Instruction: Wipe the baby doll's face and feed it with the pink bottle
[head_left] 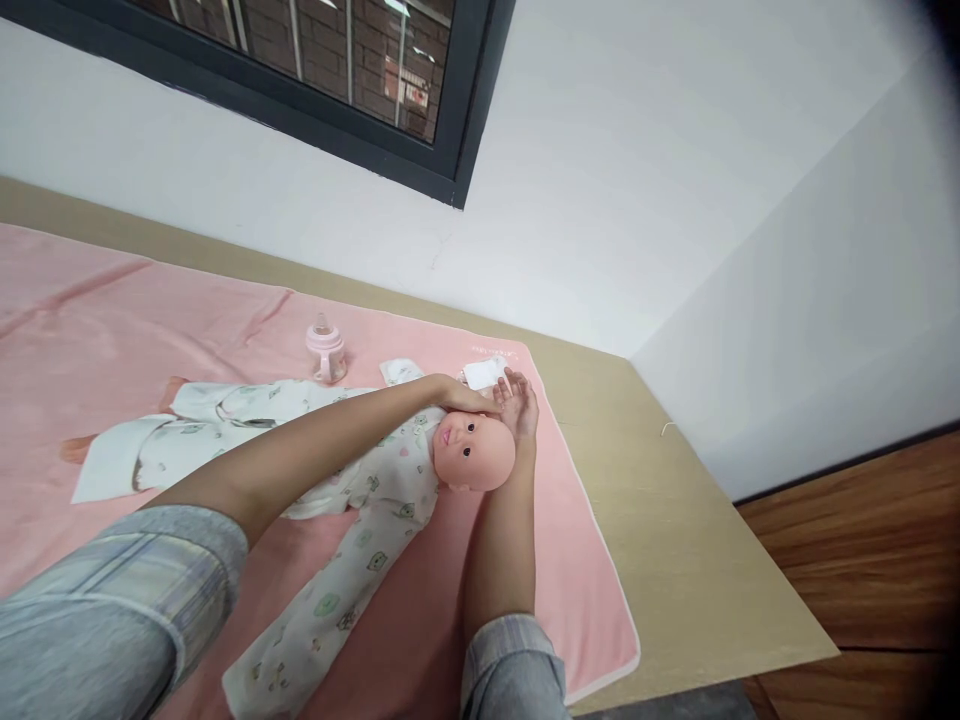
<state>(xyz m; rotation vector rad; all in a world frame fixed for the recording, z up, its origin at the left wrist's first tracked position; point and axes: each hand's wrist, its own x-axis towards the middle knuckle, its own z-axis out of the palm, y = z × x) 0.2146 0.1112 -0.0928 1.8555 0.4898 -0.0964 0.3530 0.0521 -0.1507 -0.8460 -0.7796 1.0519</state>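
Two bare hands are in my head view, both close to the head of a doll (474, 452), which lies on its back on a pink blanket (577, 590). I take the doll's head as the middle of my clock; its feet then point to nine o'clock. The left hand (469, 396) is at twelve o'clock, just beside the head, and its forearm crosses above the doll's body. Its fingers lie almost straight toward the other palm; I cannot tell if they are clamped on something. The right hand (517, 405) is between one and two o'clock, palm turned up, its fingers a little bent and slightly apart; its forearm passes near the crown of the head. Around twelve o'clock, behind both hands, is a white piece of cloth (484, 374). The doll wears a white printed suit (401, 450), and one long sleeve (322, 610) stretches toward between seven and eight o'clock. At ten o'clock a pink baby bottle (326, 350) stands upright on the blanket. At eleven, further away, I see a dark window frame (450, 165).
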